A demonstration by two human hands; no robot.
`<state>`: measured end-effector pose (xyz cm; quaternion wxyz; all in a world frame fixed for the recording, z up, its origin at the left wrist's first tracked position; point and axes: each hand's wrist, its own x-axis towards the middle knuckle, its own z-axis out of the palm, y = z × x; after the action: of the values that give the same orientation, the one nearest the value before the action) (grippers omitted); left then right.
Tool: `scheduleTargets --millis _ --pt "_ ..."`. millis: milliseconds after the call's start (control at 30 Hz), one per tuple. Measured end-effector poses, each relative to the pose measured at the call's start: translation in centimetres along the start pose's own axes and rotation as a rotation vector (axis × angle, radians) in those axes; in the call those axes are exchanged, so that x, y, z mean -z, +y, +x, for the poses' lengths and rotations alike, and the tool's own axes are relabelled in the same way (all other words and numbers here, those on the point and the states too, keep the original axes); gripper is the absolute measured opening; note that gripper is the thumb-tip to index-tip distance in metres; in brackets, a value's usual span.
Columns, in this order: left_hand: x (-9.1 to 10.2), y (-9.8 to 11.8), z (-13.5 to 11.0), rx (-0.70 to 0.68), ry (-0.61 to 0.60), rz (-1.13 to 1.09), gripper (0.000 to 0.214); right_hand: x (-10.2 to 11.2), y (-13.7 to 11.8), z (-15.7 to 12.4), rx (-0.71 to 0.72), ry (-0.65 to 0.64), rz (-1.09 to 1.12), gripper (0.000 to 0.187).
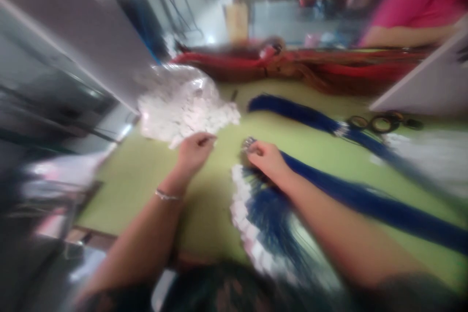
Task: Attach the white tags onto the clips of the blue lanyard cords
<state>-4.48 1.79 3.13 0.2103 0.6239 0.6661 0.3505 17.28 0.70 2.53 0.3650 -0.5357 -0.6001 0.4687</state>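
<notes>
My left hand [195, 152], a bracelet on its wrist, is closed in a pinch at the near edge of a heap of small white pieces [190, 119]. What its fingertips hold, if anything, is too blurred to make out. My right hand [268, 158] is closed around the end of a long bundle of dark blue wires [365, 200], whose tips glint just beyond the fingers. Below that hand lie fanned-out blue wires [272, 209] with a curved row of white blocks [243, 204] at their ends.
A second blue wire bundle [292, 109] lies farther back on the green tabletop [120, 185]. Black tape rolls [383, 123] sit at the right. Red and brown wire bundles [234, 66] run along the back. A person in a pink sleeve [413, 2] is across the table.
</notes>
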Motion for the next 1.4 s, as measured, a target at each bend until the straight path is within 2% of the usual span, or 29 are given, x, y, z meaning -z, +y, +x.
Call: scheduleTargets --millis 100,167,333,433,533,633,700,900,1167,1267,1400 --pt "-1.5 1.6 -1.7 0.032 -0.235 -0.273 0.025 -0.1 0.1 0.1 0.045 0.02 -0.064 0.003" --pt "-2.5 2.4 -2.6 0.056 -0.329 -0.361 0.029 -0.2 0.3 0.0 0.093 0.032 -0.084 0.004" --pt "-3.7 2.5 -3.1 0.104 -0.339 -0.476 0.029 -0.5 0.7 -0.1 0.187 0.048 -0.167 0.016" --pt "-3.9 2.1 -2.8 0.138 -0.354 -0.544 0.027 -0.4 0.5 -0.2 0.178 0.03 -0.156 0.013" --pt "-4.1 2.0 -2.6 0.225 -0.408 -0.655 0.029 -0.1 0.3 -0.2 0.158 -0.001 -0.11 0.009" --pt "-4.3 1.9 -2.6 0.322 -0.466 -0.754 0.031 0.0 0.3 -0.1 0.159 0.053 -0.099 0.012" --pt "-4.4 1.9 -2.6 0.36 -0.47 -0.802 0.033 -0.1 0.4 -0.2 0.168 0.092 -0.118 0.014" --pt "-4.6 2.0 -2.6 0.359 -0.461 -0.849 0.031 -0.4 0.7 -0.5 0.238 0.06 -0.206 0.015" --pt "-4.9 1.8 -3.0 0.318 -0.367 -0.682 0.03 -0.5 0.6 -0.7 0.286 0.039 -0.421 0.005" --pt "-5.0 1.7 -3.1 0.297 -0.352 -0.643 0.029 -0.3 0.5 -0.4 0.246 0.033 -0.366 0.007" --pt "-5.2 1.5 -3.0 0.31 -0.343 -0.664 0.027 0.4 0.4 0.1 0.085 -0.042 -0.25 0.012"
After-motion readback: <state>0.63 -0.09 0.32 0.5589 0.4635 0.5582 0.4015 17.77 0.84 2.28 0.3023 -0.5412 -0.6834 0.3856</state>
